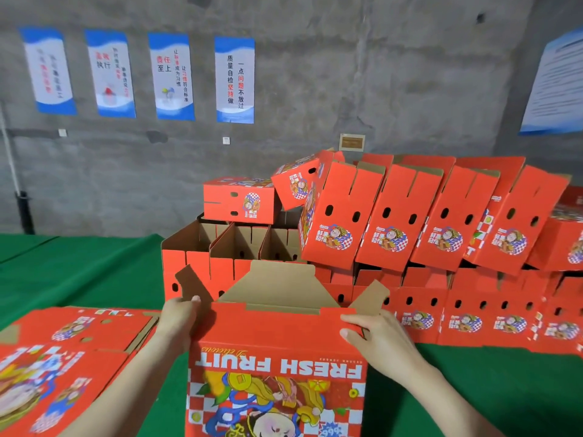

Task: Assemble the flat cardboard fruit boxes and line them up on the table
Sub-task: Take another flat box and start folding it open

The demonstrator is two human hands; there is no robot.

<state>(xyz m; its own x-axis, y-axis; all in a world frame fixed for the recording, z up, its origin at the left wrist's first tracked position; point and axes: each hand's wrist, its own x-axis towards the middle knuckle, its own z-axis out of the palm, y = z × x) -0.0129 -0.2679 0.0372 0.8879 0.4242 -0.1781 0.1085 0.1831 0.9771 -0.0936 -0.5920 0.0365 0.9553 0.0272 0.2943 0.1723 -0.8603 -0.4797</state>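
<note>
The box (277,367) stands at the near edge of the table (79,272), printed face toward the person, its brown flaps (280,285) standing open. The left hand (178,316) curls round its upper left corner; the right hand (375,339) pinches the upper right edge. This likely squares the walls so the flaps can fold in. Its inside is hidden.

Flats (69,351) lie stacked just left, within reach. Behind, a row (457,313) of finished boxes lines the table, with more (394,216) leaning on top. The open ones (239,241) show bare brown insides with nothing in them.
</note>
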